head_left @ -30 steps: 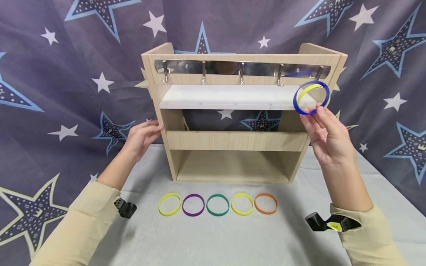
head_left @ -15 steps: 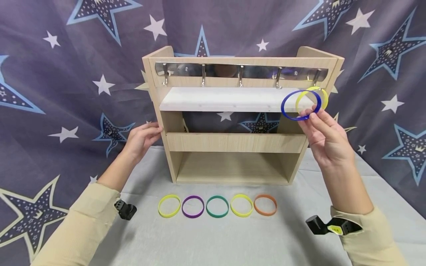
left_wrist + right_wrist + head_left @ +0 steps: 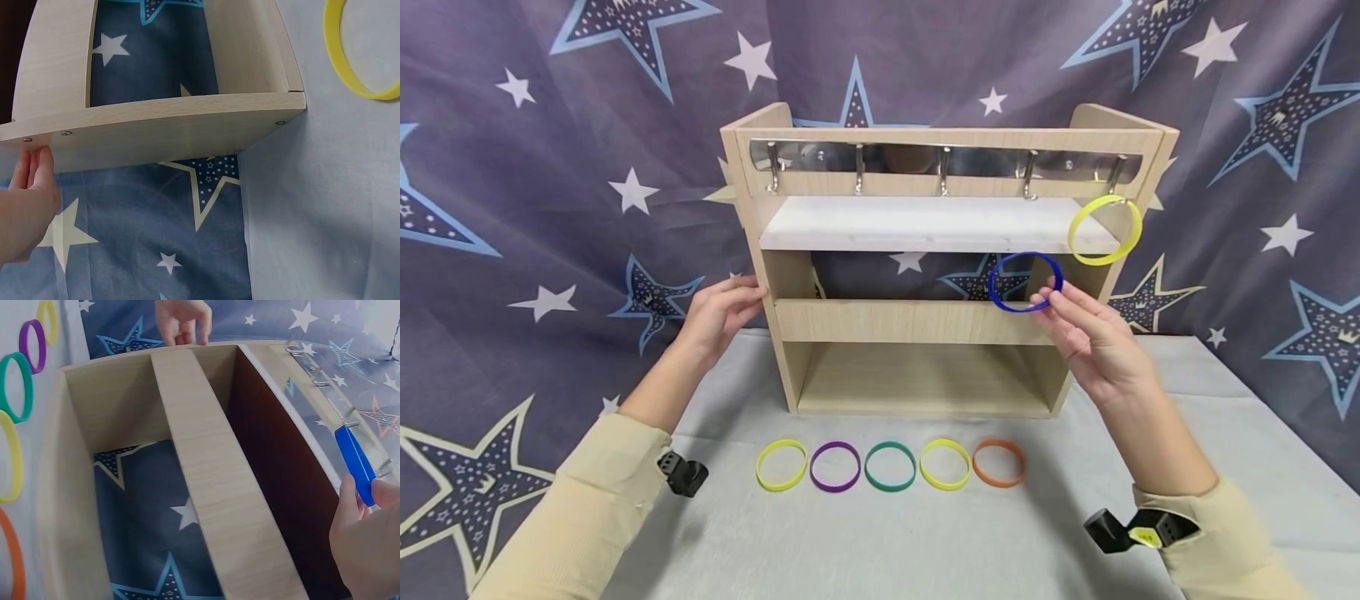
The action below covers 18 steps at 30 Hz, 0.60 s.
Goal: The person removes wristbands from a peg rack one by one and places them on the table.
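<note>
My right hand [image 3: 1101, 350] pinches a blue silicone wristband [image 3: 995, 292] between thumb and fingers, in front of the wooden shelf's [image 3: 925, 321] right half. The right wrist view shows the blue wristband [image 3: 355, 464] edge-on beside the hook rail. A yellow wristband [image 3: 1077, 242] hangs from the rightmost hook [image 3: 1116, 171], apart from that hand. On the far side, my left hand [image 3: 718, 317] rests its fingertips against the shelf's left outer panel. In the left wrist view that hand [image 3: 31, 209] touches the panel with extended fingers and holds nothing.
On the grey cloth before the shelf lies a row of wristbands: yellow [image 3: 762, 475], purple [image 3: 814, 473], green [image 3: 869, 473], yellow [image 3: 925, 473] and orange [image 3: 979, 473]. A metal rail [image 3: 902, 158] with several hooks spans the shelf's top. A star-patterned curtain [image 3: 587, 225] hangs behind.
My right hand has moved down and left with the blue wristband, away from the yellow wristband, which now hangs alone on the rightmost hook. The left hand keeps its place.
</note>
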### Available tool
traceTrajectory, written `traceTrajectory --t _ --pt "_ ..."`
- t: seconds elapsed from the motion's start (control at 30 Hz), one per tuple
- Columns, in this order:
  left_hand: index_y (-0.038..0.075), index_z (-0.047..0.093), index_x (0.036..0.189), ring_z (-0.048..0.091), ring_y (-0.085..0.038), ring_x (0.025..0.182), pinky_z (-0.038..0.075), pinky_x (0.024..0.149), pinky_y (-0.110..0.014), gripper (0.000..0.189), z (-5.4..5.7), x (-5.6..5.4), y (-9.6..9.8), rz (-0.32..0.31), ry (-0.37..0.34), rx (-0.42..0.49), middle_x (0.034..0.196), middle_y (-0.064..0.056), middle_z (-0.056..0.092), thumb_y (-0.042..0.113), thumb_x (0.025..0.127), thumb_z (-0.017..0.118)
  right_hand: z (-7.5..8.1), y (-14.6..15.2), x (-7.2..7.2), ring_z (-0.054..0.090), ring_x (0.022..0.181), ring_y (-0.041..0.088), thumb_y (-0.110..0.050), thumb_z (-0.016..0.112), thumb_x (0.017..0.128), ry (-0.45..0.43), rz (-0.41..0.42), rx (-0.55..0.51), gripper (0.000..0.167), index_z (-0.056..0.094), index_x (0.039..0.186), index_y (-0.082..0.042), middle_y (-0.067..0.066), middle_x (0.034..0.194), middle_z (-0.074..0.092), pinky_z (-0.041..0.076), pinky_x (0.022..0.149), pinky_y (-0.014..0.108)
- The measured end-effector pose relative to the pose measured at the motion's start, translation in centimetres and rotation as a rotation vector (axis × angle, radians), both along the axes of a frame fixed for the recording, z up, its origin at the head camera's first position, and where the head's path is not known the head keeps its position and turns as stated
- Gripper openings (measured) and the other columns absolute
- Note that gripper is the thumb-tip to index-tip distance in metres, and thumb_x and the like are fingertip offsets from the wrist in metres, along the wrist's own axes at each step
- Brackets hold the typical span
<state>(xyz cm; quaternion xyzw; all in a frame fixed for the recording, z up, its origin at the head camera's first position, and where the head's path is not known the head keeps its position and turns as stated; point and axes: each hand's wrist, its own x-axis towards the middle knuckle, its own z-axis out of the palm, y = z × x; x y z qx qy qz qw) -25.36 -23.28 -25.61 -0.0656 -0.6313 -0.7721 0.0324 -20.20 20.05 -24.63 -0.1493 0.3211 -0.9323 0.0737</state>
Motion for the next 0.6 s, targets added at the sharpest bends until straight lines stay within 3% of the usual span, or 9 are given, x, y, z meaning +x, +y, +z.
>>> traceTrajectory --t 0.6 --pt "0.017 0.065 0.095 0.066 -0.001 0.094 0.053 0.086 -0.011 0.011 0.06 0.05 0.03 0.007 -0.006 -0.011 0.100 0.008 0.066 0.007 0.091 0.062 -1.08 -0.45 0.14 0.072 0.088 0.021 0.012 0.052 0.092 -0.107 0.071 0.184 0.022 0.071 0.096 0.003 0.013 0.091 0.072 0.060 0.086 0.029"
